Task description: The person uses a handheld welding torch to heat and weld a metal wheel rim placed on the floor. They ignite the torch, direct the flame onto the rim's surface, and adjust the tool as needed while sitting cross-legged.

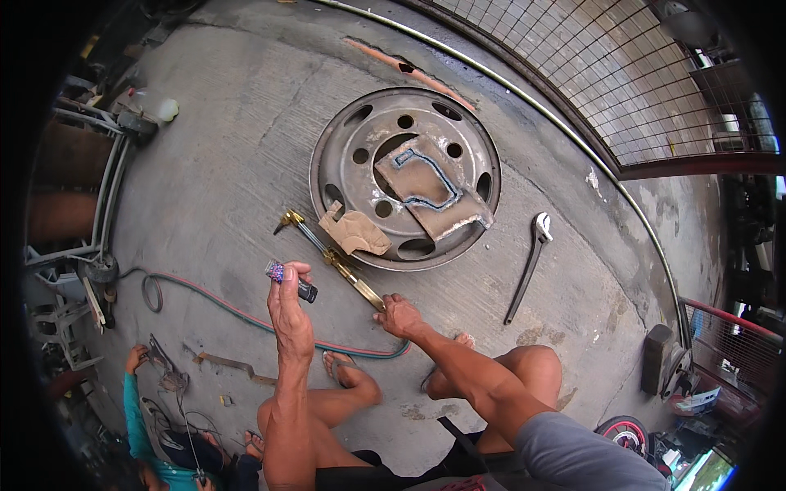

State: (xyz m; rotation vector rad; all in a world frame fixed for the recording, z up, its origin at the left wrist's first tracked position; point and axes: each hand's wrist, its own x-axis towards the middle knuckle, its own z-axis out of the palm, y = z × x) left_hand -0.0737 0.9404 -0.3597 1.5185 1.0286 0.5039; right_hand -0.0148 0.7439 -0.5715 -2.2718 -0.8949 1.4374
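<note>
Torch (330, 255), brass, beside lower-left edge of wheel (341, 166), enclosed by right fingers (391, 306); lighter-like item (307, 292), pinched in left fingers (303, 269); plate (435, 219) on wheel, seemingly cut along outline, inner piece (422, 179) not yet out.

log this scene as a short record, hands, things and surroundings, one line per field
left hand: holds a small object, dark at one end, patterned at the other, partly hidden
right hand: grips the brass torch by its handle end
wheel rim: lies flat, bearing a metal piece with a bluish outline and a brown cutout
right of rim: adjustable wrench
hoses: red and green
floor: concrete
lower left: another person's teal sleeve
</note>
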